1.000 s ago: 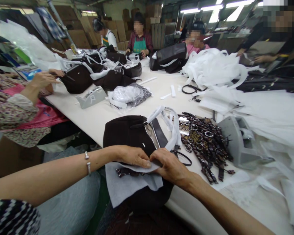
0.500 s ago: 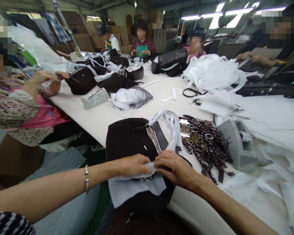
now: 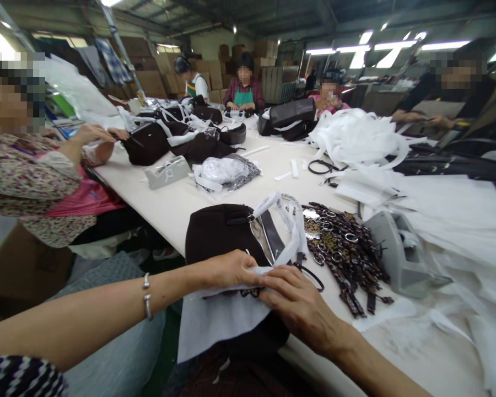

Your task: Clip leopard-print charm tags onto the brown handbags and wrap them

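Left hand [image 3: 233, 269] and right hand [image 3: 303, 303] pinch the thin, white, soft sheet [image 3: 217, 322], its upper edge running sideways across the dark-brown fabric handbag [image 3: 215, 234].

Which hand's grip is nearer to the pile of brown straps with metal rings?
Right. The right grip is left of the strap pile and closer to the person; the left grip is farther left, with the right between.

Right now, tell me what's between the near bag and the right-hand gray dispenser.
The head view shows a white-wrapped handle, a black loop, then dark ringed straps.
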### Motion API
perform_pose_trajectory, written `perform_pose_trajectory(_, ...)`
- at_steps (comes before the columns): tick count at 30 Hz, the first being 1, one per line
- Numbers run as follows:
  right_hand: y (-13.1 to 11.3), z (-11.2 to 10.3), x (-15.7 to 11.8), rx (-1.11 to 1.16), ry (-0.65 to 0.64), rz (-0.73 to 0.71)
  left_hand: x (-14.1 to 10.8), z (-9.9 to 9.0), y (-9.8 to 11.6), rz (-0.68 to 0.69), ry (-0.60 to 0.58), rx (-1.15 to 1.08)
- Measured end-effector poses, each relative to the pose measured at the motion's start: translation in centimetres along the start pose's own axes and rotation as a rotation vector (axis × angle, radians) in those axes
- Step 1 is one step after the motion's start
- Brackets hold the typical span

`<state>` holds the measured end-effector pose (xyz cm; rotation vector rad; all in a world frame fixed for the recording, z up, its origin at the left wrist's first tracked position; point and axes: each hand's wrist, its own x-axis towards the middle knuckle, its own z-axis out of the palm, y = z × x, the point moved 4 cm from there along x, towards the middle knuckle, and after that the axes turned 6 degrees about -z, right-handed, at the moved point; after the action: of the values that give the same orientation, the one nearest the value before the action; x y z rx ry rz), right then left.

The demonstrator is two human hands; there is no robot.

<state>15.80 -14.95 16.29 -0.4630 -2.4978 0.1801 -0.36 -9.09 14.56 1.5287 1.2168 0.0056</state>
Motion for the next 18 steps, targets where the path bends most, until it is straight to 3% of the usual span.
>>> perform_pose_trajectory(5, 0.9, 0.5, 0.8, 0.048, -0.039, 0.067, -1.0, 0.0, 0.6, 0.087, 0.143, 0.204)
perform_pose_trajectory(13, 4.0, 1.2, 1.3, 0.198, 0.14, 0.416, -2.3, 0.2, 1.0, 0.223, 0.208, 0.33)
perform_pose_trajectory(18, 5.3, 1.7, 1.5, 0.303, -0.018, 0.517, -2.0, 0.3, 0.8, 0.266, 0.186, 0.353)
